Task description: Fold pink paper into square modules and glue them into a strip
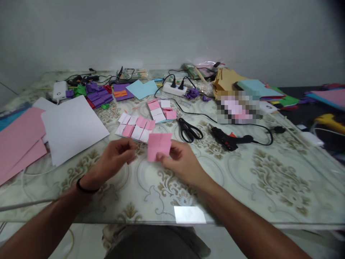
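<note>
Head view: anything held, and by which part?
The right hand holds the pink paper square by its lower right part; nothing shows in the left hand.

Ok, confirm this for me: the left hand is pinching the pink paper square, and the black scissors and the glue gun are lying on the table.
Not quite: the head view shows the right hand pinching the pink paper square. The rest stands: the black scissors and the glue gun are lying on the table.
</note>
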`<state>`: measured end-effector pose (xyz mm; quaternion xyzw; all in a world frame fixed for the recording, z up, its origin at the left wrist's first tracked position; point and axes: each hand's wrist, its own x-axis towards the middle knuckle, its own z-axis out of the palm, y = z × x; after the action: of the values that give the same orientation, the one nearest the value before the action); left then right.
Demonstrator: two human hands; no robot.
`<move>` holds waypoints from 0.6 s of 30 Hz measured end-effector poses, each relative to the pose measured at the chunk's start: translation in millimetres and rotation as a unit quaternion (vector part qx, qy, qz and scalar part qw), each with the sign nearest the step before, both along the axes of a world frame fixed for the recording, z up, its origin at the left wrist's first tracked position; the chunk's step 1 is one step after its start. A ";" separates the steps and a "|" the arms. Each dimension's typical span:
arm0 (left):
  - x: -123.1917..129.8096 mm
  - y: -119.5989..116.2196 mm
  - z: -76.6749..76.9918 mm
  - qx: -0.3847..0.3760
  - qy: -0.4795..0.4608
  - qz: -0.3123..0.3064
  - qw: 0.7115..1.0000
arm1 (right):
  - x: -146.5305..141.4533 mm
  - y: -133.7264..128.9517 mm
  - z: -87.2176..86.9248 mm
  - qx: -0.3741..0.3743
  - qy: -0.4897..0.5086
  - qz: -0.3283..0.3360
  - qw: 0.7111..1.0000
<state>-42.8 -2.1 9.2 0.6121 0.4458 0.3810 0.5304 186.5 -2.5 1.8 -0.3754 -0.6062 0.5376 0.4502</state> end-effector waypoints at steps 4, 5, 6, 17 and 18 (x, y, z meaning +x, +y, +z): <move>-3.0 4.8 -1.6 0.014 -0.058 0.034 0.998 | 6.0 6.0 0.8 -0.025 0.051 -0.015 0.998; 0.2 3.4 -1.4 0.014 -0.058 0.018 0.998 | 5.0 5.7 0.6 -0.034 0.049 -0.004 0.998; 4.2 1.3 -1.1 0.018 -0.048 -0.005 0.999 | 3.2 4.8 0.1 -0.043 0.040 0.009 0.998; 10.5 -2.9 0.4 0.012 0.028 -0.057 0.998 | 0.6 0.5 1.4 0.037 -0.024 0.051 0.998; 10.4 -2.9 0.5 0.012 0.035 -0.054 0.998 | 1.1 1.0 2.2 0.038 -0.023 0.055 0.997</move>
<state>-32.4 -5.0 9.6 0.6549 0.4258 0.3351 0.5267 187.6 -1.4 4.1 -0.3362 -0.6566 0.5290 0.4195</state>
